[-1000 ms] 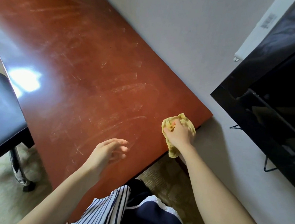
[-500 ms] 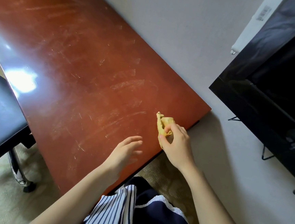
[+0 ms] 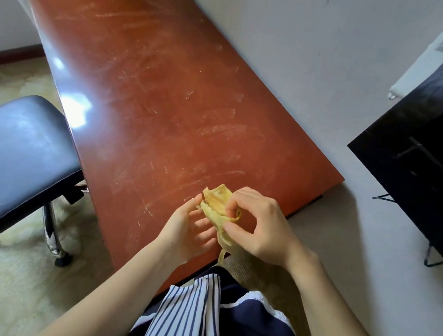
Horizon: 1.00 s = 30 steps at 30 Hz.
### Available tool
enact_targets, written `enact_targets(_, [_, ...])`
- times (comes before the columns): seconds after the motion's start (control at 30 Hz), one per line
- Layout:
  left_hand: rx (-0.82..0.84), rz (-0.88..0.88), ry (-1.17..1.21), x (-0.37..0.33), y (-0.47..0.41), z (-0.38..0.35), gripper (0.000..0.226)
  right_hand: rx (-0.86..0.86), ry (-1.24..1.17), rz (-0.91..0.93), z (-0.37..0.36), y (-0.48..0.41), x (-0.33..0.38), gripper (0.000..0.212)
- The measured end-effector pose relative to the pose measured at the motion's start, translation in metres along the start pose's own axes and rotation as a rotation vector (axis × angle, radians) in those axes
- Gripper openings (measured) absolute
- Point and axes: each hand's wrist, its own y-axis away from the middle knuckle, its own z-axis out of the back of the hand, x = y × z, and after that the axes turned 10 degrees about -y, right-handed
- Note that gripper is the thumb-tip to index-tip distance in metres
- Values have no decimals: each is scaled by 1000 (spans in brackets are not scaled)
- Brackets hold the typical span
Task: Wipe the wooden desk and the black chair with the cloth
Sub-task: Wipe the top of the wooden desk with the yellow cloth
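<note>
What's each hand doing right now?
Left hand: open, palm up, fingertips touching the yellow cloth.
Right hand: closed, pinching the yellow cloth.

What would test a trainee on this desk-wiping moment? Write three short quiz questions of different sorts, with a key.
1. True or false: the yellow cloth lies flat on the wooden desk.
2. Which hand pinches the cloth: A left hand, B right hand, C neither?
3. Fill in: the black chair seat is on the person's ____ side.

Key: 1 false, it is bunched between both hands. 2 B; the left is open, touching it. 3 left.
</note>
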Motion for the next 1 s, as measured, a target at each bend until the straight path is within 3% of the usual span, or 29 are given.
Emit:
enact_targets(0.13, [-143,-260,39,-7,1,5,17,-103,30,34,-3,-11,-2,25])
enact_targets(0.27, [-261,-538,104,-16,9,14,32,-320,118,56,-5,-22,-9,25])
enact_targets(0.4, [-357,-614,156,-19,17,17,40,-413,193,41,-5,-35,-11,16])
enact_targets(0.5, [-382,-613,112,-17,21,14,38,-334,258,35,-14,-45,-3,17])
enact_targets(0.73, [-325,-616,-73,-9,30,3,36,197,480,116,-40,-52,4,14])
enact_targets(1.0, [-264,-519,-58,-8,29,6,23,140,470,175,-35,-36,-4,15])
